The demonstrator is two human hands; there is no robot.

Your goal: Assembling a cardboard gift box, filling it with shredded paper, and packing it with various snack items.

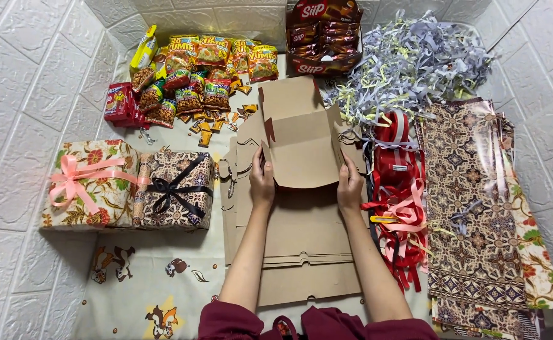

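Risk: the half-folded brown cardboard box blank [302, 141] can spring flat or crease off its score lines, because I grip it only at its two near edges. My left hand [262, 182] pinches the left edge; my right hand [350, 186] pinches the right edge. The blank stands at the centre, on a stack of flat cardboard blanks [302, 245], its panels raised and its tabs uneven. Loose red ribbon [399, 208] just right could snag a flap.

2 wrapped gift boxes [128, 186] sit at the left of the frame. Snack bags [194, 72] lie at the upper left. Shredded paper [409, 63] fills the upper right, with red ribbons [399, 189] and patterned wrapping paper [472, 201] below it.
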